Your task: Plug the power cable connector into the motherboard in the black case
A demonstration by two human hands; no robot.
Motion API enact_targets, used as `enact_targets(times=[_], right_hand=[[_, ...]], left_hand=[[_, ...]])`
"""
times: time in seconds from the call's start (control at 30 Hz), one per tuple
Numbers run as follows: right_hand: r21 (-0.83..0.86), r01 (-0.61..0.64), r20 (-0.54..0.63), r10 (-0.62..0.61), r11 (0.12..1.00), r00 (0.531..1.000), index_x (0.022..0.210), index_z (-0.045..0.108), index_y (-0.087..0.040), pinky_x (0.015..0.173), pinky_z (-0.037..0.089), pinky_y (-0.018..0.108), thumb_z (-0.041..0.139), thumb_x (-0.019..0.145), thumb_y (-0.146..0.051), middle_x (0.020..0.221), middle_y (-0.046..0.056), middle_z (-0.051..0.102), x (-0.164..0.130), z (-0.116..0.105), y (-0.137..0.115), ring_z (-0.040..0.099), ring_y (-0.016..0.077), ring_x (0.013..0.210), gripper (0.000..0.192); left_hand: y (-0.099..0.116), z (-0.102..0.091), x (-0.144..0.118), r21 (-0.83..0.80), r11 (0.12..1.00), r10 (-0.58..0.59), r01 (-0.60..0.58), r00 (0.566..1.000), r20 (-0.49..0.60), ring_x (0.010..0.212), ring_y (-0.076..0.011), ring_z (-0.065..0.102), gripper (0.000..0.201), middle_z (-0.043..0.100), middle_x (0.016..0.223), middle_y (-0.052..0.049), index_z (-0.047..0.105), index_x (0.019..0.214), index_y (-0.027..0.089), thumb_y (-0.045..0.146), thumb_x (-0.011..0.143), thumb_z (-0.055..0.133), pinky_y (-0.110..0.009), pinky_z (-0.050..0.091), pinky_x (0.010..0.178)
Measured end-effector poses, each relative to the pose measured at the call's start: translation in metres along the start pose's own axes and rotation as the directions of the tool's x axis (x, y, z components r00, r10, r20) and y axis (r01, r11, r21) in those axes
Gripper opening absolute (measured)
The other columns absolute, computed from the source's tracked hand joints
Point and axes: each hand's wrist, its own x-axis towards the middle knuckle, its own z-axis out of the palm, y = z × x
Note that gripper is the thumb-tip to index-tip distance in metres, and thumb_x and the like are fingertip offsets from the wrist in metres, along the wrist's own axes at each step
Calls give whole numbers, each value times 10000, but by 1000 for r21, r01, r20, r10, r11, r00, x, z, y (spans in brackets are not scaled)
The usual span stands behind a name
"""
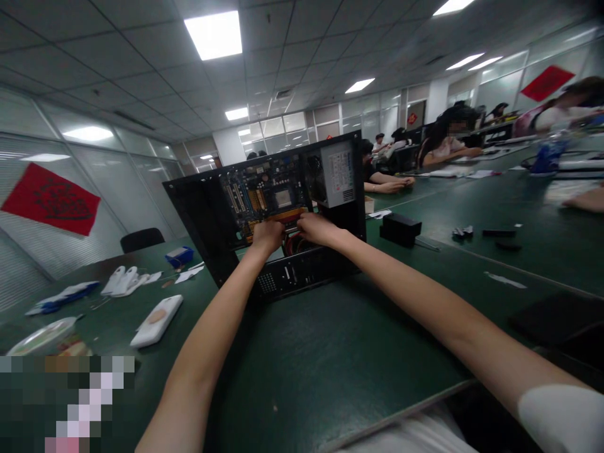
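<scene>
White sleeve nearest, lower right. PC case upright on green table, straight ahead of both hands. Left hand and right hand curled at the board's lower edge, side by side; can't tell if either grips anything. PSU above right hand.

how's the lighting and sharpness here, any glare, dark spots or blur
In the head view, the largest ceiling light burns out to plain white; in the same head view, the left inside of the computer case sinks to near-black; also in the head view, the person at upper right looks soft, and the lower-left corner is coarse blocks.
</scene>
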Motion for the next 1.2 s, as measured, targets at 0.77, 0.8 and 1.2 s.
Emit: enact_targets(times=[0.77, 0.8, 1.2], right_hand=[[-35, 140, 4, -140, 990, 990, 1189, 650, -100, 840, 479, 328, 635, 929, -206, 1222, 196, 706, 23, 14, 10, 676, 308, 1115, 282], [-15, 136, 0, -136, 991, 991, 1183, 651, -105, 824, 475, 318, 642, 930, -225, 1215, 190, 710, 23, 15, 11, 680, 301, 1103, 280], [5, 112, -6, -112, 994, 994, 1097, 674, -118, 699, 428, 279, 673, 914, -245, 1076, 155, 748, 26, 18, 16, 707, 256, 968, 223]], left_hand=[[-9, 5, -19, -169, 984, -59, 61, 998, 16, 1076, -316, 701, 412, 771, 1140, -80, 781, 1187, 306, 534, 957, 527, -400, 553, 899], [-8, 5, -19, -173, 983, -67, 69, 998, 18, 1064, -316, 703, 407, 774, 1122, -79, 795, 1149, 305, 547, 942, 542, -400, 554, 897], [-5, 9, -18, -248, 962, -96, 115, 992, 85, 1033, -314, 714, 301, 787, 1059, -78, 829, 995, 287, 460, 839, 638, -372, 555, 840]])
